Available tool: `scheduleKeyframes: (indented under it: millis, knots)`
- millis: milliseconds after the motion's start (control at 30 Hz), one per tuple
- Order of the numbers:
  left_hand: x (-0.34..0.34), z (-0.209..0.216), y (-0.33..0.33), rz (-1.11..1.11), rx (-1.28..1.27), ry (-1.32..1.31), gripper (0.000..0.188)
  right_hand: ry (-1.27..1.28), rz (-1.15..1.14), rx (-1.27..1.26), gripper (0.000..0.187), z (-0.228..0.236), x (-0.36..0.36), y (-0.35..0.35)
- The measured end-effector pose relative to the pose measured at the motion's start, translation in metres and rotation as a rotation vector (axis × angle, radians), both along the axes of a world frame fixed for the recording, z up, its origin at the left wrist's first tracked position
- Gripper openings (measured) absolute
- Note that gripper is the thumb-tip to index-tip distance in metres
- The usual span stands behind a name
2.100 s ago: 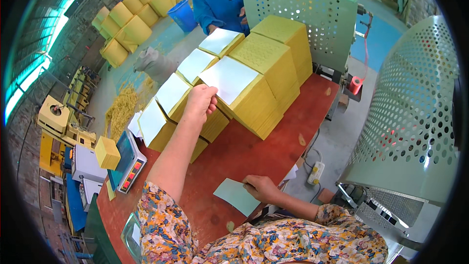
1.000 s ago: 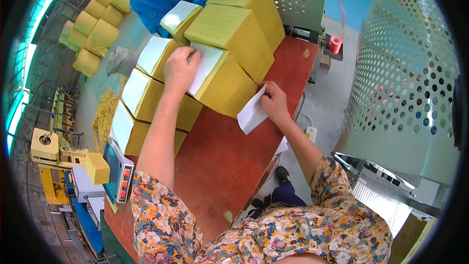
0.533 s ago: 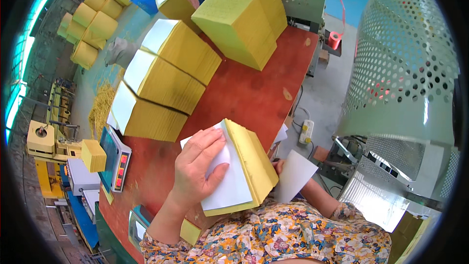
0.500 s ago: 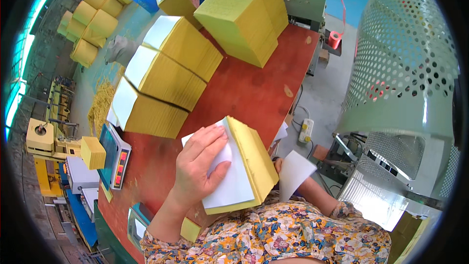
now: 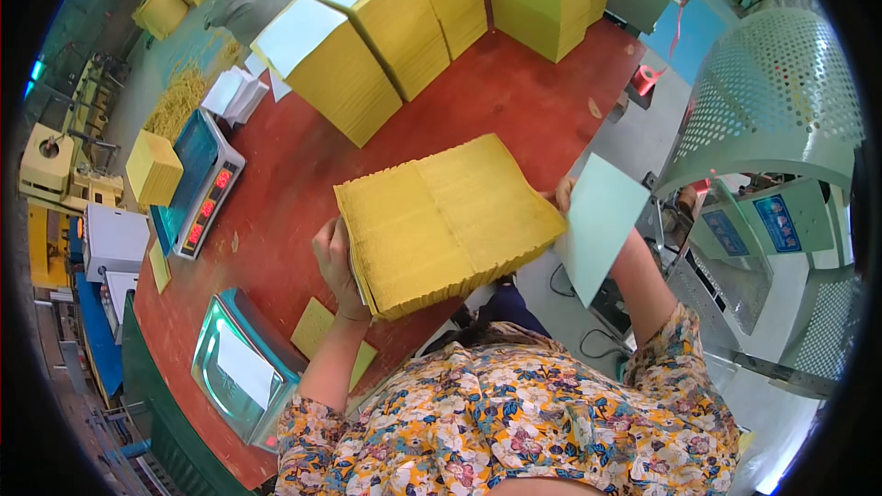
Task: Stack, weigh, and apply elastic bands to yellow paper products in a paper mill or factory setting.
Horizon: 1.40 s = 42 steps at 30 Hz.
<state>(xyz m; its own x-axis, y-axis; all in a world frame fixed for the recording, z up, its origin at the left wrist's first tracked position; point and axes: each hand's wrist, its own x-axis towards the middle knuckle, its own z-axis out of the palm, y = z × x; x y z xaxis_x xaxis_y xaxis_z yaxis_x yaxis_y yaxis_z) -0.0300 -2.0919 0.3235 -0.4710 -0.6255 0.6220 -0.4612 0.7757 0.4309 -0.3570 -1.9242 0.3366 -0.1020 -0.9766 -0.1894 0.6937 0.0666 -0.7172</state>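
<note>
A thick block of yellow paper (image 5: pixel 450 225) is held up in front of my body, above the near edge of the red table (image 5: pixel 478 110). My left hand (image 5: pixel 338 266) grips its left end, with the fingers partly hidden behind it. A thin white edge shows there, beside the palm. At the block's right end is my right hand (image 5: pixel 562 197), closed round that side. A pale loose sheet (image 5: pixel 602 225) stands out from the right hand and covers part of the wrist and fingers. The block's rough, creased yellow side faces up.
White-topped yellow paper stacks (image 5: pixel 340 69) stand across the table, with a taller yellow stack (image 5: pixel 542 0) beyond. On the left are a digital scale (image 5: pixel 207 193) bearing a yellow block (image 5: pixel 154 168) and a teal-framed glass device (image 5: pixel 241 363). A perforated green machine guard (image 5: pixel 772 92) stands right.
The block has been turned, so its white sheet no longer faces up. My left hand has moved from lying on that sheet to gripping the left end. The view has shifted.
</note>
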Motion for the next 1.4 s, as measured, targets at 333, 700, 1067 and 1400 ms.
scheduleKeyframes:
  millis: [333, 700, 1067, 1400]
  knots:
    - [0.005, -0.023, 0.012, -0.160, 0.965, 0.617, 0.048, 0.079, -0.049, 0.408, 0.009, -0.037, 0.007, -0.015]
    - [0.052, -0.053, -0.003, -0.083, 1.068, 0.579, 0.041, 0.753, -0.151, 0.412, 0.053, -0.042, 0.025, -0.018]
    - [0.019, -0.012, 0.007, 0.153, 1.164, 0.550, 0.051, 0.947, -0.307, 0.256, 0.029, -0.018, 0.044, -0.016]
    - [0.031, -0.014, -0.001, 0.087, 1.121, 0.378, 0.044, 0.437, -0.240, 0.175, 0.035, 0.004, 0.031, -0.012]
